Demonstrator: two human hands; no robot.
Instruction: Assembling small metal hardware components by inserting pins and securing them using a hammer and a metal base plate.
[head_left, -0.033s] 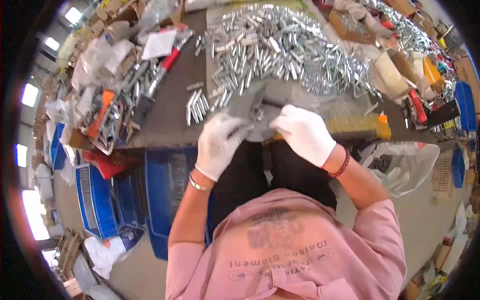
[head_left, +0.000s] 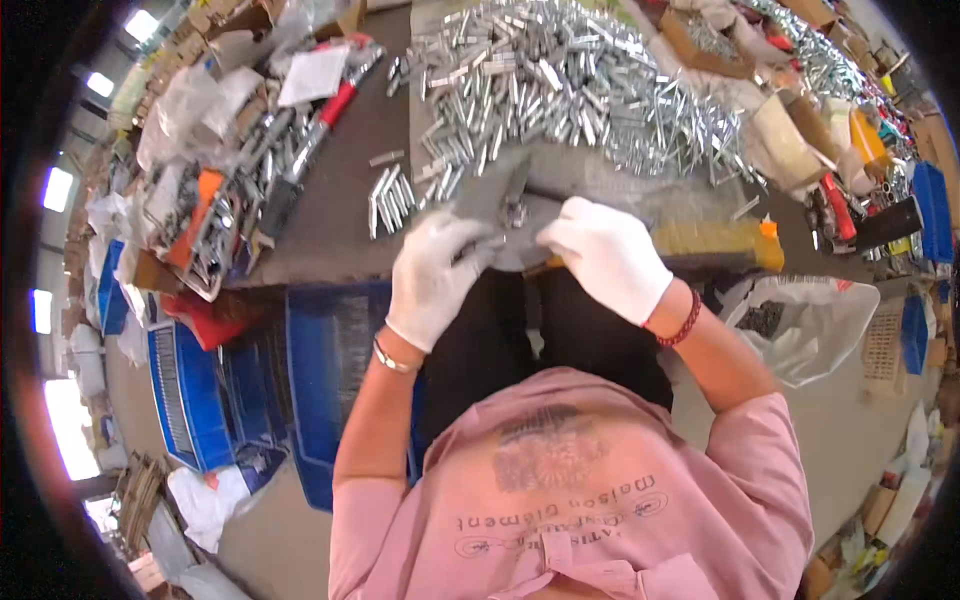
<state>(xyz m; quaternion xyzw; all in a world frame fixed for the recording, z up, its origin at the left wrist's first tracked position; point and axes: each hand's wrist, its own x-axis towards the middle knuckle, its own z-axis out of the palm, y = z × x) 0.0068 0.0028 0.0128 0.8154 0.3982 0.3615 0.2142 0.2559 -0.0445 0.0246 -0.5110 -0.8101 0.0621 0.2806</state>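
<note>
Frame centre: left hand and right hand, white-gloved, each grip clamped on grey metal piece; clear plastic bag right, white paper sheet upper left on counter.

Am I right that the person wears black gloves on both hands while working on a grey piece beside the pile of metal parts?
Not quite: the gloves are white, as the head view shows. The rest holds: both hands work on the grey piece beside the metal parts.

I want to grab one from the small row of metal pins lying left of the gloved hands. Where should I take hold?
Pinch a metal pin across its middle, coming from above. The pins lie flat and side by side on the table, so only their tops are free. The left hand is nearest, just below the row.
</note>
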